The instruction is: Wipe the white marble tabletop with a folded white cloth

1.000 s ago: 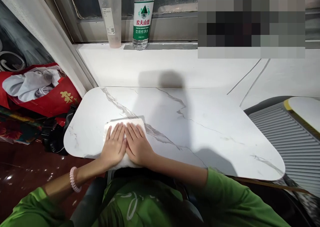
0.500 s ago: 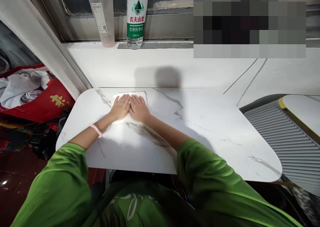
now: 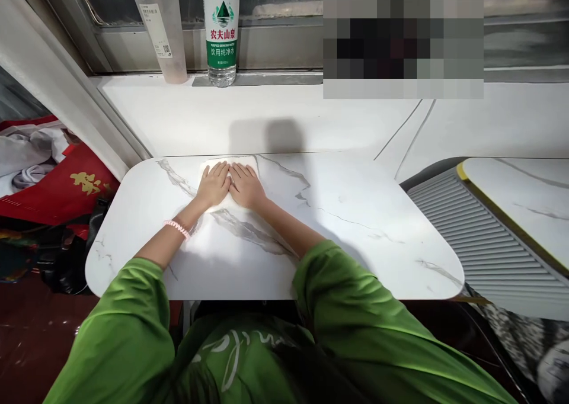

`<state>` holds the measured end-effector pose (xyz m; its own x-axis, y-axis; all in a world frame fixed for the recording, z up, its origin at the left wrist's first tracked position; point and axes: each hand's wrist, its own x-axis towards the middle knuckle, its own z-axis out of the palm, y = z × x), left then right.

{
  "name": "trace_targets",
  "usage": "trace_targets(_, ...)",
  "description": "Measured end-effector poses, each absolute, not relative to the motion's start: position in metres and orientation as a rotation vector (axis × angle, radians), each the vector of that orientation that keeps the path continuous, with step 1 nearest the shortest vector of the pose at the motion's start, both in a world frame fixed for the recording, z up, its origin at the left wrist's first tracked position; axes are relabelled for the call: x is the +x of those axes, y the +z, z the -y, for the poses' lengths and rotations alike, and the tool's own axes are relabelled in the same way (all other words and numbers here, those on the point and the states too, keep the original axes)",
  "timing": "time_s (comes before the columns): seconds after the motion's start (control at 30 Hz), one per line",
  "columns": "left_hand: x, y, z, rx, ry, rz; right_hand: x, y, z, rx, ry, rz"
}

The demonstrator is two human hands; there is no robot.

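A white cloth (image 3: 227, 205) lies flat on the white marble-patterned table (image 3: 364, 214), near its back edge and left of the middle. My left hand (image 3: 213, 185) rests palm down on it, with the fingers stretched out and pointing away from me. Beside it my right hand (image 3: 245, 186) also presses flat on the cloth, fingers extended. The thumbs of both hands meet or nearly meet. Much of the cloth is hidden under the palms. A pink coiled band (image 3: 176, 228) circles my left wrist.
On the window ledge behind the table stand a water bottle (image 3: 222, 34) and a translucent plastic container (image 3: 163, 31). A red bag (image 3: 66, 185) with pale fabric sits left of the table. At the right is a grey ribbed cabinet (image 3: 475, 244) with a marbled top.
My view has shifted to the right, so most things appear further left. Both hands stay flat on the cloth, at nearly the same place on the table.
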<state>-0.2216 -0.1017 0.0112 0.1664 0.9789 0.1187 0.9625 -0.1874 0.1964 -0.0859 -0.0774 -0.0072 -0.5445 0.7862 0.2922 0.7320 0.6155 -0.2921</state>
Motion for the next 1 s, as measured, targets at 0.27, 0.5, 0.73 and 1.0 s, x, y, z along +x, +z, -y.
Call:
trace_targets(0.27,-0.159,0.006,0.236,2.483,0.422,-1.797,-0.011,-0.006,0.213,-1.107,0.119,2.563)
trace_targets(0.5,-0.135,0.003,0.261,2.473,0.362,-1.685,0.014,-0.008,0.249,-1.149,0.097,2.564)
trace_targets(0.73,-0.142,0.009,0.176,2.393,0.265,-1.74,0.001,-0.005,0.164,-1.248,0.123,2.553)
trace_targets(1.0,-0.148,0.012,0.047,2.372,0.376,-1.814,-0.019,-0.005,0.033,-1.373,0.181,2.416)
